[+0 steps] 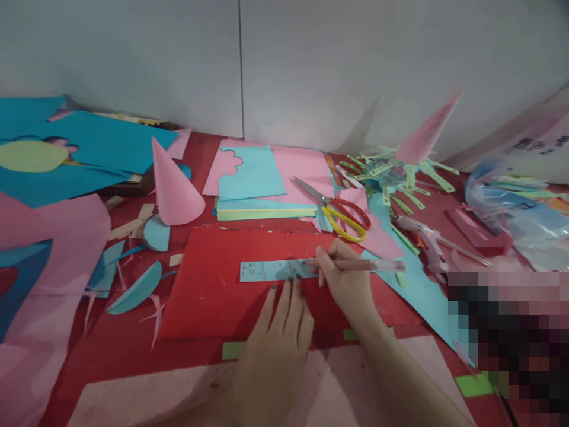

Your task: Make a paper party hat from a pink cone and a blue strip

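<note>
A narrow light-blue paper strip (pixel 267 270) with handwriting lies on a red sheet (pixel 208 296) in front of me. My left hand (pixel 278 338) rests flat beside it, fingertips pressing the strip's lower edge. My right hand (pixel 344 279) is closed round a pen (pixel 364 265), whose tip touches the right part of the strip.
Yellow-and-red scissors (pixel 340 212) lie just beyond the red sheet, on pink paper. A pink paper cone (pixel 173 187) stands at left, near a stack of blue, pink and green sheets (pixel 258 190). A glue gun (pixel 424 240), green strips (pixel 400 178) and a plastic bag (pixel 520 201) lie at right.
</note>
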`<state>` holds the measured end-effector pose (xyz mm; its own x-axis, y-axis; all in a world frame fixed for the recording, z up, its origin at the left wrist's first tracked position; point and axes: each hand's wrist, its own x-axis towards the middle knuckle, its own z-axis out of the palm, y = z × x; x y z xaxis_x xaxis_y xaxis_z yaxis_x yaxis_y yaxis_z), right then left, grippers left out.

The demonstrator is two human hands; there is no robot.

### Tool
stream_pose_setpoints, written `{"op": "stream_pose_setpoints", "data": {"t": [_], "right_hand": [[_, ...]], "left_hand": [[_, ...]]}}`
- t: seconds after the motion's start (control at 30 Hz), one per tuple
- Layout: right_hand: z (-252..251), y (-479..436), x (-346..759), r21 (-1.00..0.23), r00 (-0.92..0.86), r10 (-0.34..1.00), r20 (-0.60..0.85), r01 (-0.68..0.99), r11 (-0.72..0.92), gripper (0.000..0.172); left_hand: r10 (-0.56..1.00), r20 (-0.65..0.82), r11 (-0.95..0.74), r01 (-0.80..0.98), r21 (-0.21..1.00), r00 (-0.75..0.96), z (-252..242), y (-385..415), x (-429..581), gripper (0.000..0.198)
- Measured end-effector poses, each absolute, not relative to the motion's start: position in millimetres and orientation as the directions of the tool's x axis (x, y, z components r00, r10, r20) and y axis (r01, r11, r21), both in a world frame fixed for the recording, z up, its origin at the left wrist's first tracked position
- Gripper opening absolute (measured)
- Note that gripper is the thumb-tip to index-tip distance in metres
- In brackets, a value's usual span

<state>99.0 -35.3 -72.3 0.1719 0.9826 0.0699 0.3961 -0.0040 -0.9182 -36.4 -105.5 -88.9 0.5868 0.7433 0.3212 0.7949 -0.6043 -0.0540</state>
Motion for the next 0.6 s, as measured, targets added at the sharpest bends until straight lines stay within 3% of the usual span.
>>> {"op": "stream_pose_setpoints", "data": {"t": [0.6], "right_hand": [[-73.5, -35.9, 99.2, -0.908, 0.222, 0.972, 0.077, 0.418, -0.024, 0.031]], "left_hand": [[0.749, 0.325, -0.592, 0.804, -0.063, 0.577, -90.6, -105.9, -35.8, 0.036]]}}
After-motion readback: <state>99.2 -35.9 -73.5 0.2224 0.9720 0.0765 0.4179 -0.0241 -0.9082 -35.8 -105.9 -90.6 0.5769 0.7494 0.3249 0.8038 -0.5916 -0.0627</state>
